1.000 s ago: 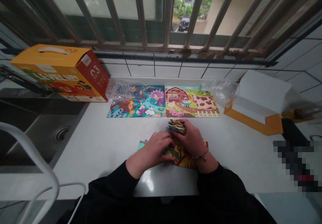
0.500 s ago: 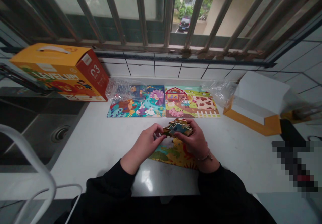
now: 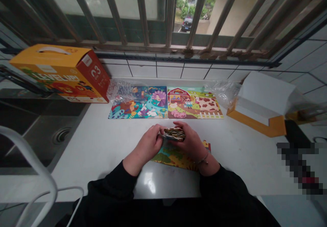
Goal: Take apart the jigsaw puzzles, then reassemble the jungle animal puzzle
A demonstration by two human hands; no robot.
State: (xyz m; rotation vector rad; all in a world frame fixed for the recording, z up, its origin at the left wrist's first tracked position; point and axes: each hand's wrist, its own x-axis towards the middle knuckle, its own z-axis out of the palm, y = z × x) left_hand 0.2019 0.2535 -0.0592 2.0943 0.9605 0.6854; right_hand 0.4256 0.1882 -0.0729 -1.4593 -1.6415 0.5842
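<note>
A stack of jigsaw puzzle pieces (image 3: pixel 174 134) is held between my two hands, its layered edges facing me. My left hand (image 3: pixel 149 142) grips the stack's left end with thumb and fingers. Around the right end, my right hand (image 3: pixel 190 141) is closed, fingers on the far side. Beneath the hands lies a colourful picture sheet (image 3: pixel 176 158) with green and yellow scenery, partly hidden by my right hand and wrist. Farther back, a blue animal picture (image 3: pixel 143 106) and a farm picture (image 3: pixel 195 104) lie side by side.
An orange box (image 3: pixel 58 74) stands at the back left beside a sink (image 3: pixel 43 128). Clear plastic wrapping (image 3: pixel 122 91) lies near it. At the right is an opened white-and-orange box (image 3: pixel 260 108). A white tube (image 3: pixel 33 162) curves at the front left.
The puzzle pieces have been turned and squared into a tighter stack, now edge-on. My right hand has moved slightly left, closer to my left hand.
</note>
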